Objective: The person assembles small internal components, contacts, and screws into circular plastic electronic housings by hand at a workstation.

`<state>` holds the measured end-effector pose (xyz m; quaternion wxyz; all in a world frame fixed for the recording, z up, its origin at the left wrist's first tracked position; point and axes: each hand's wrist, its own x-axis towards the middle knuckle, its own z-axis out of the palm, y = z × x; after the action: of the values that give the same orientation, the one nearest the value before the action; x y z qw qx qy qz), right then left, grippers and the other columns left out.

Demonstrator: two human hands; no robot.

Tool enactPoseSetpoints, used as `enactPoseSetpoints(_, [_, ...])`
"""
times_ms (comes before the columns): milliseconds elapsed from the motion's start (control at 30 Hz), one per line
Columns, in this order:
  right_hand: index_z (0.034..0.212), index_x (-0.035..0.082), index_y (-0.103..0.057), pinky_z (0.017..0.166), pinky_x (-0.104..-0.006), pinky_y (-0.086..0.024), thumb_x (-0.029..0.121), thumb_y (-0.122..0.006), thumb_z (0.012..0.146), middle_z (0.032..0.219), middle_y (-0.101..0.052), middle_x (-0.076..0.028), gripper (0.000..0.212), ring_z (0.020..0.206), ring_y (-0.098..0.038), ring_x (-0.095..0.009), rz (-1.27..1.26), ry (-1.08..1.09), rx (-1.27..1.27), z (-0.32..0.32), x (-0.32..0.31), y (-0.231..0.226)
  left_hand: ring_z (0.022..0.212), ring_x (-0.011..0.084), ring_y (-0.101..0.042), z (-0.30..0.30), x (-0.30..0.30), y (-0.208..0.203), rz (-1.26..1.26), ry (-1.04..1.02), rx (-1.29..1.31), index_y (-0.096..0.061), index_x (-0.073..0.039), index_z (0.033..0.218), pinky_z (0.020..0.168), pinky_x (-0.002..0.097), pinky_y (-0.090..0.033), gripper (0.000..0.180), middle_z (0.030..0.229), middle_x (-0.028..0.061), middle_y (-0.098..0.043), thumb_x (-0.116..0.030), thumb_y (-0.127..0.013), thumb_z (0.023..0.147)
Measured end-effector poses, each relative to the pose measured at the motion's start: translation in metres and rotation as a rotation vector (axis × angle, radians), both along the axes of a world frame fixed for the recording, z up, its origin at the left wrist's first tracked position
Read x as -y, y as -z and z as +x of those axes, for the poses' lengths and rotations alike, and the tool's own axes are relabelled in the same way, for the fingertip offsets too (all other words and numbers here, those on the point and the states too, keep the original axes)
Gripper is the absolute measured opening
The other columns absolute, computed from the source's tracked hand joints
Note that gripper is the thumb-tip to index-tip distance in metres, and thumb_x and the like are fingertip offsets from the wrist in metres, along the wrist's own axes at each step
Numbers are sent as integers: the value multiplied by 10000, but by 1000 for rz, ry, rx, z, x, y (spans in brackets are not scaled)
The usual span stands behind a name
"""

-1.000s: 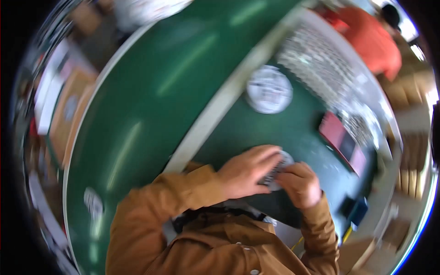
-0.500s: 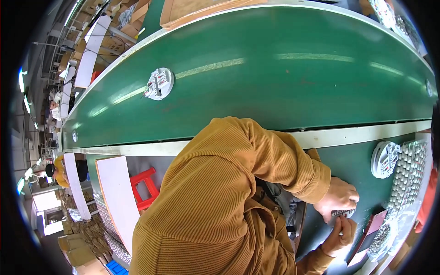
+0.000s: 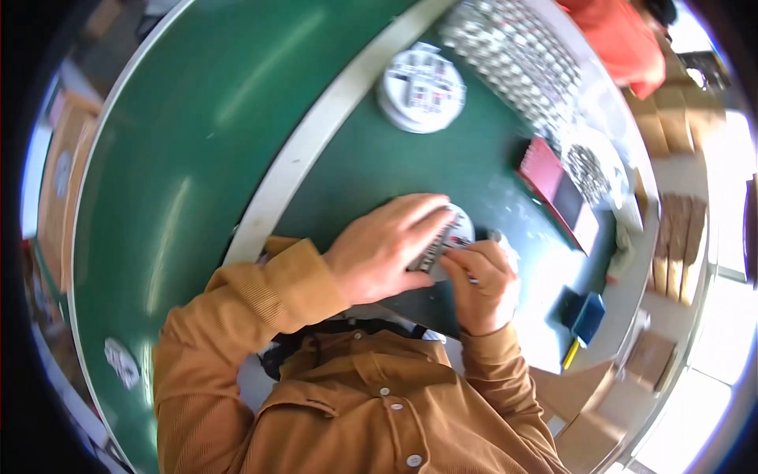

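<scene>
Round white electrical module (image 3: 459, 230) sits at near centre over the green worktop (image 3: 359, 170), left hand (image 3: 387, 249) clasping its left rim, right hand (image 3: 483, 284) bunched at its near right, pinched item unclear; probably light, stiff, slick, top parts fragile, so rim hold best.

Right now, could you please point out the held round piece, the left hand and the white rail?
Held round piece (image 3: 454, 235): head view, exposed face.
Left hand (image 3: 381, 246): head view, back of hand.
White rail (image 3: 305, 148): head view, top surface.
</scene>
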<state>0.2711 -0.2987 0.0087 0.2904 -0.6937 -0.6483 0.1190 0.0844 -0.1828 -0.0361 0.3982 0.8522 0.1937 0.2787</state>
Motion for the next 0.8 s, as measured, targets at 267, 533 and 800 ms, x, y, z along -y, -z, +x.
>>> enactPoseSetpoints(267, [1012, 51, -853, 810, -360, -559, 44, -882, 870, 1024, -735, -63, 145, 844, -675, -260, -23, -124, -151, 37, -17, 4, 1458, 373, -590, 16, -16, -6, 105, 27, -111, -565, 17, 1568, 1235, 458, -497, 997, 1658, 185, -533, -91, -983, 669])
enactPoseSetpoints(533, [1052, 26, -866, 804, -342, -567, 44, -906, 856, 1059, -743, -99, 201, 880, -682, -253, 37, 30, 27, 12, -11, 1, 1448, 369, -602, 18, -14, -13, 68, -17, -68, -581, 30, 1561, 1235, 458, -499, 1006, 1642, 183, -567, -77, -984, 646])
enactPoseSetpoints(800, [1314, 24, -793, 892, -364, -594, 115, -892, 922, 1304, -700, -146, 415, 1033, -702, -284, -57, 86, -310, 33, 0, -12, 1368, 343, -656, 4, -21, -26, -281, 49, -27, -577, 76, 1567, 1193, 429, -510, 989, 1563, 222, -636, -131, -1002, 698])
